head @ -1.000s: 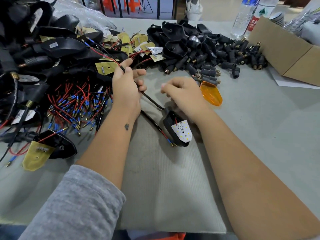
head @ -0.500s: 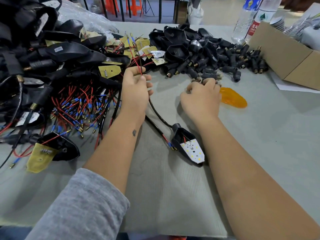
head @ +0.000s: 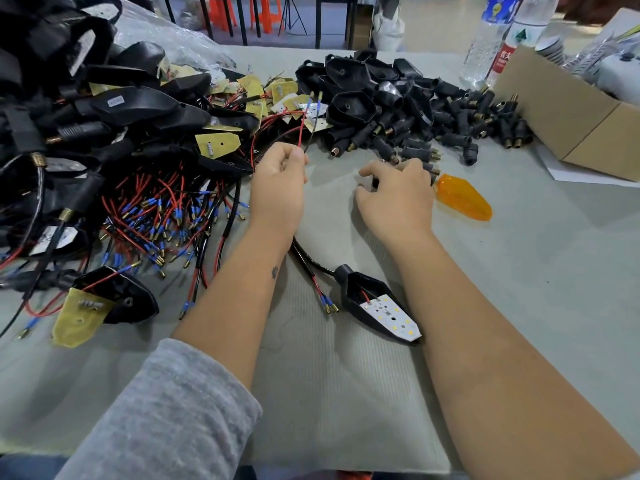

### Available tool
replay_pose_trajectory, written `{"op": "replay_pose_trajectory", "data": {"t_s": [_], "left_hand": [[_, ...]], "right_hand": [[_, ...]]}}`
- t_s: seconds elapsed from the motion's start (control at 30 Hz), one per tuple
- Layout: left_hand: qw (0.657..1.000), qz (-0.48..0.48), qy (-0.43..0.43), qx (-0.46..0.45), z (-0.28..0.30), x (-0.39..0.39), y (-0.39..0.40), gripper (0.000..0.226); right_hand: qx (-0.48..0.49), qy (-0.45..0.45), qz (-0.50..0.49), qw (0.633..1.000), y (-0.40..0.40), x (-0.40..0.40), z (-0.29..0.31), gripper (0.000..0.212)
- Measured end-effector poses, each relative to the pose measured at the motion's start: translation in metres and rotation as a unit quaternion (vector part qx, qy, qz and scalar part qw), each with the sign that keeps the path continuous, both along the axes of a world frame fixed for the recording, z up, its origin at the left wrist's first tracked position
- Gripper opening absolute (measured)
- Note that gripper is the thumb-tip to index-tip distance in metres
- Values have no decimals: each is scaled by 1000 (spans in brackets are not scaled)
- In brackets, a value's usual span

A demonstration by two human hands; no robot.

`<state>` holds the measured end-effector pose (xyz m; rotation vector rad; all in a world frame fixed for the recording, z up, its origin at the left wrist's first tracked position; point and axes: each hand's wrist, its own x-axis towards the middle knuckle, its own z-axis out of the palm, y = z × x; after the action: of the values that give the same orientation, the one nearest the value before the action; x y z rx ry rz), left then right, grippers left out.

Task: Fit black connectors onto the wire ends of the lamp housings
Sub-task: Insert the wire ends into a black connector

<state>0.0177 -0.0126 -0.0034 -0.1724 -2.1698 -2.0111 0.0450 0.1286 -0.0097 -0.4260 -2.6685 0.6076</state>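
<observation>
My left hand point(head: 278, 183) pinches a red and a black wire point(head: 302, 128) that stand upright, their blue-sleeved tips pointing up. These wires run down under my wrist to a black lamp housing point(head: 375, 304) with a white LED board, lying on the mat between my forearms. A second wire pair with brass tips point(head: 327, 303) lies beside it. My right hand point(head: 398, 194) reaches into the near edge of the heap of black connectors point(head: 433, 129), fingers curled around one black connector, mostly hidden by the hand.
A big tangle of housings and red-black wires point(head: 138, 209) fills the left side. An orange lens point(head: 464, 199) lies right of my right hand. A cardboard box point(head: 571, 123) and water bottles point(head: 491, 39) stand at the back right. A ribbed mat point(head: 329, 393) covers the table front.
My left hand has lifted the wire ends upright. My right hand left the housing, moved forward to the connector heap and curled around a connector. The housing now lies untouched on the mat.
</observation>
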Motion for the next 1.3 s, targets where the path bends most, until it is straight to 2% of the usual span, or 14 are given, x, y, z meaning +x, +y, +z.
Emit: {"op": "replay_pose_trajectory", "data": {"t_s": [0.13, 0.27, 0.37, 0.47, 0.57, 0.63, 0.67, 0.8, 0.87, 0.9, 0.97, 1.13, 1.3], "left_hand": [[1000, 18, 12, -16, 0, 2, 2, 20], [999, 37, -8, -17, 2, 2, 4, 7], [999, 17, -1, -44, 3, 4, 4, 8], [999, -4, 3, -52, 4, 6, 4, 10], [999, -12, -2, -41, 4, 6, 6, 17], [999, -10, -5, -40, 4, 7, 6, 21], [999, -9, -6, -39, 4, 7, 7, 22], [999, -8, -1, -48, 3, 5, 6, 23], [999, -9, 9, -50, 2, 4, 6, 22], [999, -13, 16, -48, 1, 4, 6, 22], [998, -22, 34, -42, -1, 3, 6, 22], [996, -27, 71, -44, -6, 1, 5, 19], [994, -37, 82, -56, -5, 0, 5, 19]], "right_hand": [[20, 9, 18, 1000, 1, 0, 4, 24], [-62, 11, 28, 998, -4, 0, 6, 20], [-120, 43, 40, 991, -8, 0, 5, 22], [-243, 103, 79, 961, -10, 2, 6, 29], [-298, 134, 76, 942, -11, 2, 6, 26], [-392, 142, 71, 906, -12, 1, 8, 23], [-461, 151, 72, 871, -12, 1, 10, 22], [-713, 178, 75, 674, -9, 0, 18, 16], [-781, 168, 82, 596, -7, 0, 19, 15], [-802, 159, 85, 569, -7, 1, 19, 17], [-826, 133, 89, 541, -7, 2, 19, 21], [-833, 102, 103, 534, -5, 4, 20, 13], [-836, 106, 115, 527, -3, 3, 19, 16]]}}
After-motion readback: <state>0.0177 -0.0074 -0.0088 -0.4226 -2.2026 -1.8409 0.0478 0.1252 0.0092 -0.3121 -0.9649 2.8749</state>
